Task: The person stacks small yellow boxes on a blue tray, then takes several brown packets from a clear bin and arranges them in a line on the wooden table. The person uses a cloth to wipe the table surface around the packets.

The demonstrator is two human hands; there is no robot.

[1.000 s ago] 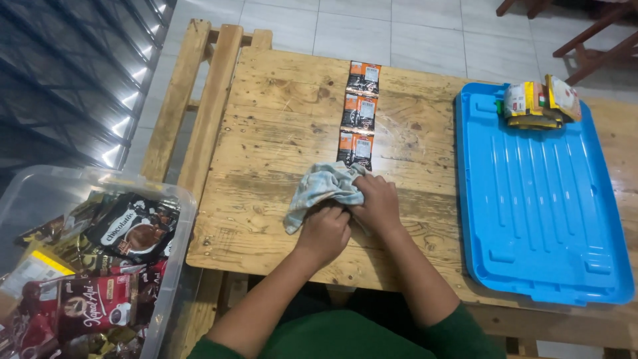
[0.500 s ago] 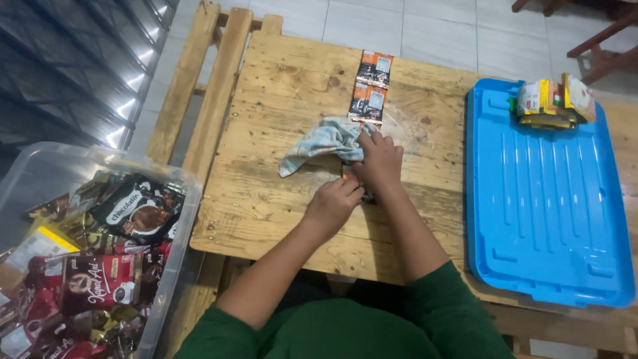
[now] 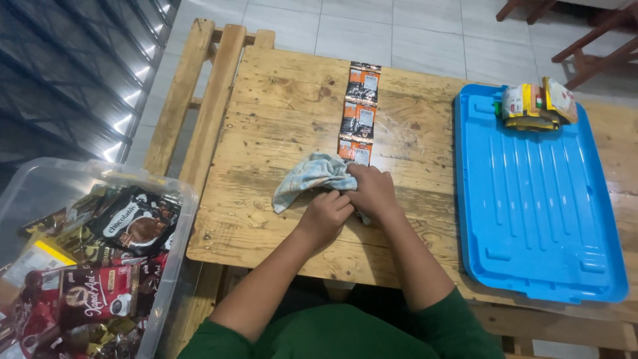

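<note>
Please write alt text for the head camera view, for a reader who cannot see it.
Both hands, the left hand and the right hand, grip a crumpled pale blue cloth on a rough wooden table, beside a strip of orange-and-black sachets. A blue plastic tray lies right; a clear tub of packets stands left.

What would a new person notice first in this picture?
Probably the two hands, left hand and right hand, pressed together on a crumpled pale cloth at the middle of the wooden table. Next, the bright blue tray at the right, and the strip of sachets beyond the cloth.
</note>
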